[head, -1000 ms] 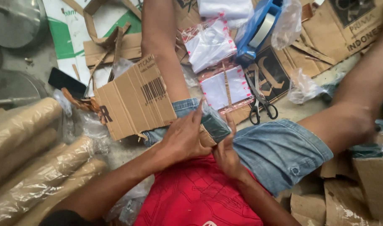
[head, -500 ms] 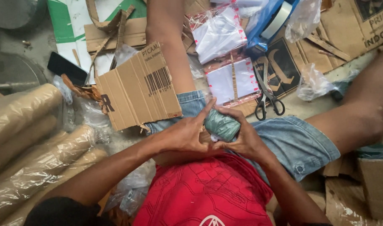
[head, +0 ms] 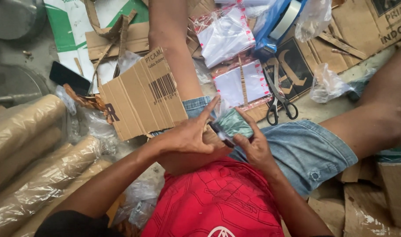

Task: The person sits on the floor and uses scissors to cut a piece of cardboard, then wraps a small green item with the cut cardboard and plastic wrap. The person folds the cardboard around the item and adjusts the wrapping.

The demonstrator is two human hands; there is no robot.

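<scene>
This looks like an informal packing workspace set up on the floor point(head: 323, 112) of a home or small shop. Torn cardboard pieces point(head: 141, 94) lie scattered about, with clear plastic bags of white goods point(head: 224, 35), a blue tape dispenser point(head: 281, 22), black-handled scissors point(head: 279, 98) and plastic-wrapped brown rolls point(head: 29, 145) stacked at one side. The person sits on the ground among them.

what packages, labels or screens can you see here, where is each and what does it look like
Small packet: held between both hands, dark greenish, plastic-wrapped.
Cardboard flap: left of the hands, brown, black barcode label.
Clear bags: top centre, white contents, red-edged.
Flat bag: just above the hands, white, red-edged.
Phone: left, black screen, dark.
</scene>
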